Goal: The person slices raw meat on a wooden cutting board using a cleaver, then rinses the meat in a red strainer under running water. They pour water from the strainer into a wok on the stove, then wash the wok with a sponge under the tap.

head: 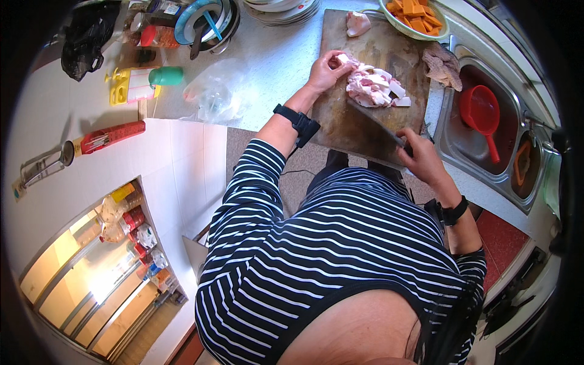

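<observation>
A heap of cut pale pink and white raw meat (pixel 372 86) lies on a worn wooden cutting board (pixel 337 125). With thumb and fingers, my left hand (pixel 329 70) grips a piece of meat at the heap's upper left. My right hand (pixel 420 155) holds a kitchen knife (pixel 376 122) by its handle, the blade slanting up and left to the heap's near edge. A larger uncut piece of meat (pixel 358 23) rests near the board's far end. Beyond the board's far right corner is a pale basket (pixel 404 31) of orange chunks, possibly pumpkin.
Right of the board, a cloth (pixel 442 66) lies by a steel sink (pixel 465 155) holding a red plastic ladle (pixel 480 109). Stacked plates (pixel 287 13), a clear plastic bag (pixel 223 91), bowls (pixel 186 32) and a green-capped container (pixel 166 76) stand or lie to the left.
</observation>
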{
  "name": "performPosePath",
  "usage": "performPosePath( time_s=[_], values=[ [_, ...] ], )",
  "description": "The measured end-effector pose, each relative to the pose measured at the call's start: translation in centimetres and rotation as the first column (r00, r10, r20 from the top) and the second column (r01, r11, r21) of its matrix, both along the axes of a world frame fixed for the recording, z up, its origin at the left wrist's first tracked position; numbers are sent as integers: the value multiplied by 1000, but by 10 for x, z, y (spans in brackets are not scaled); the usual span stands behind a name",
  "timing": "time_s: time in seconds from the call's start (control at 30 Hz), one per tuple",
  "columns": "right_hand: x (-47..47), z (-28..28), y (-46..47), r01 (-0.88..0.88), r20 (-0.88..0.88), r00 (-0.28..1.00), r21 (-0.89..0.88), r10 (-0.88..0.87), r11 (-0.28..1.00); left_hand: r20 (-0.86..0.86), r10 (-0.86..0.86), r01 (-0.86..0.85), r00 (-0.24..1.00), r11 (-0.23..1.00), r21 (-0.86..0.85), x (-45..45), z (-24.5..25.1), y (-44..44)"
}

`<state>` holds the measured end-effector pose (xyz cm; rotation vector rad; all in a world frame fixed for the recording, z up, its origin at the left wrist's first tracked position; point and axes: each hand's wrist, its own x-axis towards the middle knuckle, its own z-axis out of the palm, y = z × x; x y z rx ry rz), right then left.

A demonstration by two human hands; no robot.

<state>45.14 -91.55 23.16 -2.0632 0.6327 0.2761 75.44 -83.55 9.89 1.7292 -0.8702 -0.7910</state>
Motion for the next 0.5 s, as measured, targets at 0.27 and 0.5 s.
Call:
performPosePath(
  time_s=[0.27, 0.5],
  values=[
    [-3, 5, 11, 26, 81, 997, -160, -13, 987, 233, 40, -50, 972, 998, 37, -17, -16, 20],
    [-7, 0, 11, 17, 75, 997, -182, -3, 983, -93, 293, -292, 952, 956, 21, -22, -31, 43]
  ],
)
